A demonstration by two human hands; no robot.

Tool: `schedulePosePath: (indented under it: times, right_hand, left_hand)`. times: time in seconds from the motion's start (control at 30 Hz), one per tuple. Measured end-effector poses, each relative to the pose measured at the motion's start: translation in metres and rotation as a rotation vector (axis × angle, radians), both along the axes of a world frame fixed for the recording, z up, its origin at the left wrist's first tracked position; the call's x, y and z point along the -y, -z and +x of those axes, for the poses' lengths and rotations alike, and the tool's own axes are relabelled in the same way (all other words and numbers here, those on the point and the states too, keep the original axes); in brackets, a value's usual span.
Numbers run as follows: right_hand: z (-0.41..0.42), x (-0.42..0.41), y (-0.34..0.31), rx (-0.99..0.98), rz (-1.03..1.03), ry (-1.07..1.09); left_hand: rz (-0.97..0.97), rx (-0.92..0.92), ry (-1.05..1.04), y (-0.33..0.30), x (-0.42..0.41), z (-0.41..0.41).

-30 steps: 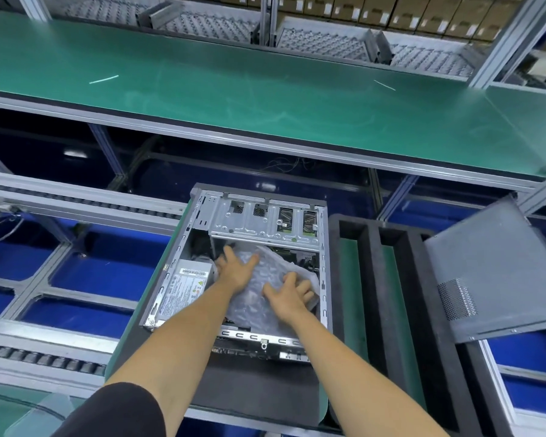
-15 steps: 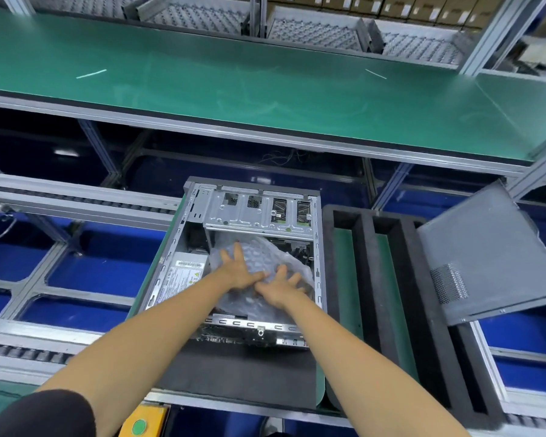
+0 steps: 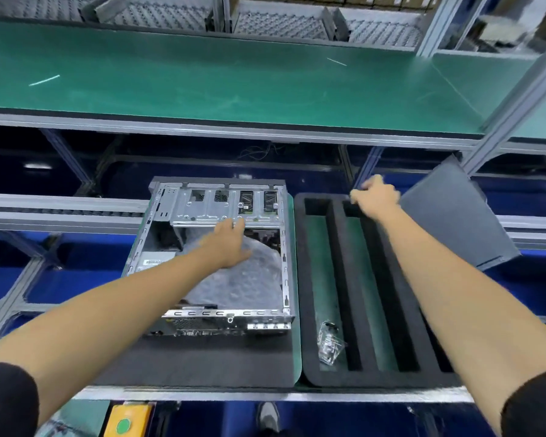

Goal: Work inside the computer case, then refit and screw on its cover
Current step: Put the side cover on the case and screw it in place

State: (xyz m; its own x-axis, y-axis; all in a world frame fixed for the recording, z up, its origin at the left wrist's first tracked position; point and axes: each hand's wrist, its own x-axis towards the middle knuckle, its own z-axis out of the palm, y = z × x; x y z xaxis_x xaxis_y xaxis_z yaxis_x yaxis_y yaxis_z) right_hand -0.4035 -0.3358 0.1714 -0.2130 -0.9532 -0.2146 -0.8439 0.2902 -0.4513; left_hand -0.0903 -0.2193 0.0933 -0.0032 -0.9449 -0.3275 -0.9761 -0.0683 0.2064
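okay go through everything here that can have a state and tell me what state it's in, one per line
computer case: open, cover off, lying on its side
bubble wrap sheet: laid inside the case
cover panel: off the case, tilted against the foam tray's far right
foam tray: slots mostly bare
small clear bag: lying in the tray's left slot
left hand: fingers straight, on the wrap
right hand: curled at the cover's edge

We see bare, shiny sheet metal on the computer case (image 3: pixel 227 203), with crinkly translucent bubble wrap (image 3: pixel 243 279) inside. The cover (image 3: pixel 454 216) looks matt grey, the slotted tray (image 3: pixel 347 272) is matt black foam, and the bench mat (image 3: pixel 234 80) is smooth green.
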Motion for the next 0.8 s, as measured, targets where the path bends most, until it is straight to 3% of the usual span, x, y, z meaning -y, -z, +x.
schedulePosePath:
  times: [0.13, 0.23, 0.4, 0.53, 0.57, 0.67, 0.8]
  right_hand:
    - [-0.139, 0.006, 0.027, -0.416, 0.051, 0.32]
    - [-0.206, 0.0, 0.041, -0.501, 0.156, 0.403]
    - [-0.227, 0.004, 0.032, -0.49, 0.055, 0.281]
    - [-0.202, 0.015, -0.003, -0.491, 0.048, 0.099]
    - [-0.187, 0.016, -0.008, -0.488, 0.021, 0.055]
    - [-0.134, 0.022, -0.02, -0.457, -0.115, -0.057]
    - [-0.072, 0.021, -0.063, -0.589, -0.207, -0.168]
  left_hand:
    - [-0.178, -0.04, 0.057, -0.004, 0.017, -0.021]
    - [-0.146, -0.063, 0.182, -0.002, 0.026, -0.033]
    - [-0.089, -0.027, 0.207, 0.004, 0.035, -0.038]
    - [-0.283, -0.031, 0.184, -0.005, 0.038, -0.048]
    - [-0.279, -0.117, 0.151, -0.009, 0.039, -0.053]
    - [-0.137, -0.621, -0.075, -0.03, 0.037, -0.076]
    - [0.107, -1.105, -0.383, -0.071, 0.046, -0.11]
